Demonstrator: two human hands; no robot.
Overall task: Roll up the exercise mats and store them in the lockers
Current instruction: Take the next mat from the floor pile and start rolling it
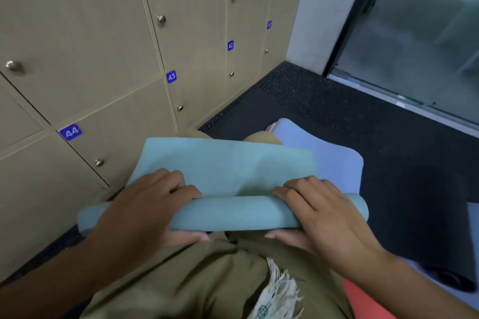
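A teal exercise mat lies partly rolled across my lap, its rolled part nearest me and its flat part reaching toward the lockers. My left hand grips the left end of the roll, fingers on top and thumb beneath. My right hand grips the right end the same way. A lavender-blue mat lies flat on the floor under and beyond the teal one. The tan lockers stand shut to the left, numbered 41 to 44.
A rolled black mat lies on the dark rubber floor at the right. A red-orange mat corner shows at the bottom right. A glass wall runs along the far right. My olive-clad legs are folded beneath the mat.
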